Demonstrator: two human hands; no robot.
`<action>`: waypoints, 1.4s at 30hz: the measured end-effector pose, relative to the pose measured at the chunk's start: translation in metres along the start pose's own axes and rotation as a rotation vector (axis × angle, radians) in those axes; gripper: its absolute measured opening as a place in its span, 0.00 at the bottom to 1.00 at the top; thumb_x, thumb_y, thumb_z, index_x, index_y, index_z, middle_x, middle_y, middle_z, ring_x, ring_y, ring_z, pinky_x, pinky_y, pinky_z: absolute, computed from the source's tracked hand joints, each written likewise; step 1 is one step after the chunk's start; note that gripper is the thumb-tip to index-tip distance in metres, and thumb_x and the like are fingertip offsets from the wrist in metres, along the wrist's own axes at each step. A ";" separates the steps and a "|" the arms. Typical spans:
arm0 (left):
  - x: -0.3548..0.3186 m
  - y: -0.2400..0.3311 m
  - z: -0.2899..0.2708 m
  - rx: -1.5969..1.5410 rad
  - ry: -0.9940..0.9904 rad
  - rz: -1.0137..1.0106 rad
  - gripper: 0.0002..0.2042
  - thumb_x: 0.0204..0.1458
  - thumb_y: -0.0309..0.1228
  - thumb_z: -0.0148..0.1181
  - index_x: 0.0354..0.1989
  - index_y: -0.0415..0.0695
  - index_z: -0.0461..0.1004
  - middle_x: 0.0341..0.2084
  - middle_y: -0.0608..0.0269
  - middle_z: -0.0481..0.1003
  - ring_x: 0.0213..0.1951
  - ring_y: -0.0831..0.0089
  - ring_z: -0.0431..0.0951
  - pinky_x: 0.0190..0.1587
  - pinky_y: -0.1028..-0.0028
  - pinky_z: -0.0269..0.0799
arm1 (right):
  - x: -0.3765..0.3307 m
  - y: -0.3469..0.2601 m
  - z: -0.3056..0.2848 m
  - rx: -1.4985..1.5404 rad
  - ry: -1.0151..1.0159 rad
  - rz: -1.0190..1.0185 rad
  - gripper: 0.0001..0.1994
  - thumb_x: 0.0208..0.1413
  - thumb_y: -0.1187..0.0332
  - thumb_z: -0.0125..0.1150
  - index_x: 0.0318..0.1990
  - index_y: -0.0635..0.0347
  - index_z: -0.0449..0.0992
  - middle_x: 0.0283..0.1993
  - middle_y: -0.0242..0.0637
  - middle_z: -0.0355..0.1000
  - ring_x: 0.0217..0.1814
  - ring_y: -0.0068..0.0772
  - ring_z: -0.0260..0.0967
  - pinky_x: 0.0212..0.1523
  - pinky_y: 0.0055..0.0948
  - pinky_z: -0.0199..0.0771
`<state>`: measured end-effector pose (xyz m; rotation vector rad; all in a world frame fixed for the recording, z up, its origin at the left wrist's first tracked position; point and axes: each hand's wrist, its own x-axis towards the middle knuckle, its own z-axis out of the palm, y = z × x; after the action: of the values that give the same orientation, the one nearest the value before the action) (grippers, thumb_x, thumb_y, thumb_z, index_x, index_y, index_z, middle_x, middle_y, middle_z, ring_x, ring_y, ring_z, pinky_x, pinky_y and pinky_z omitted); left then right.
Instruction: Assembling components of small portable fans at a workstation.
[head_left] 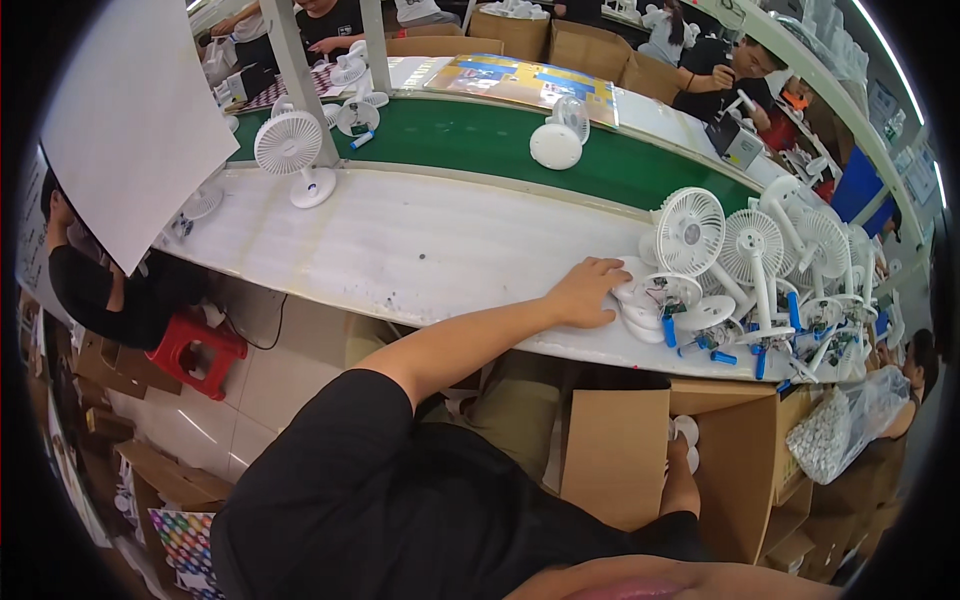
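Fingers spread apart, a left hand [585, 294] reaches over the near edge of a white workbench [370, 250], beside white fans [690, 232] crowding its right end; open worktop stretches left toward a standing fan [290, 145]. Below the edge, the right hand [679, 460] dips into a cardboard box [740, 490] near white discs [686, 428], its finger position unclear. A green belt [450, 135] runs behind; a red stool [198, 352] stands on tiled floor [262, 385].
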<state>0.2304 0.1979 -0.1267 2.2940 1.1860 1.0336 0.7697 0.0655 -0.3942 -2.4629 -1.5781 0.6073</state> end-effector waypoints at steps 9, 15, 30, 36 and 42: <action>0.002 -0.011 0.012 0.049 0.021 0.027 0.31 0.38 0.32 0.62 0.57 0.47 0.68 0.63 0.49 0.63 0.59 0.48 0.63 0.63 0.58 0.61 | 0.018 0.062 0.048 -0.154 0.051 0.121 0.32 0.38 0.61 0.71 0.51 0.73 0.74 0.48 0.58 0.76 0.50 0.60 0.74 0.48 0.42 0.78; -0.006 0.000 0.009 -0.003 0.006 0.006 0.30 0.38 0.32 0.62 0.56 0.47 0.69 0.62 0.50 0.63 0.59 0.48 0.63 0.62 0.57 0.61 | -0.039 0.070 -0.028 0.030 0.310 0.064 0.29 0.44 0.64 0.69 0.53 0.71 0.72 0.49 0.57 0.75 0.50 0.57 0.74 0.50 0.42 0.76; -0.093 0.040 -0.172 -1.105 0.237 -0.526 0.14 0.59 0.31 0.48 0.51 0.41 0.71 0.49 0.58 0.73 0.49 0.70 0.71 0.54 0.70 0.64 | -0.319 -0.479 -0.203 0.015 0.639 -1.049 0.25 0.35 0.82 0.67 0.47 0.58 0.79 0.62 0.45 0.70 0.56 0.47 0.73 0.50 0.34 0.76; -0.091 0.016 -0.169 -0.827 0.179 -0.435 0.18 0.60 0.33 0.47 0.56 0.39 0.67 0.54 0.52 0.69 0.54 0.63 0.69 0.58 0.67 0.62 | -0.236 -0.589 -0.149 -0.359 0.858 -1.400 0.15 0.48 0.70 0.60 0.46 0.53 0.73 0.63 0.40 0.64 0.59 0.42 0.69 0.52 0.36 0.74; -0.074 -0.008 -0.120 -0.460 0.179 -0.388 0.23 0.59 0.35 0.50 0.60 0.36 0.62 0.57 0.45 0.66 0.57 0.56 0.66 0.60 0.64 0.61 | -0.201 -0.588 -0.132 -0.654 0.495 -1.317 0.21 0.51 0.64 0.62 0.54 0.51 0.72 0.67 0.40 0.61 0.66 0.44 0.61 0.58 0.40 0.69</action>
<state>0.1082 0.1403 -0.0840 1.5757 1.2396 1.2211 0.2606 0.1514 -0.0234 -1.0396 -2.7620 -0.7320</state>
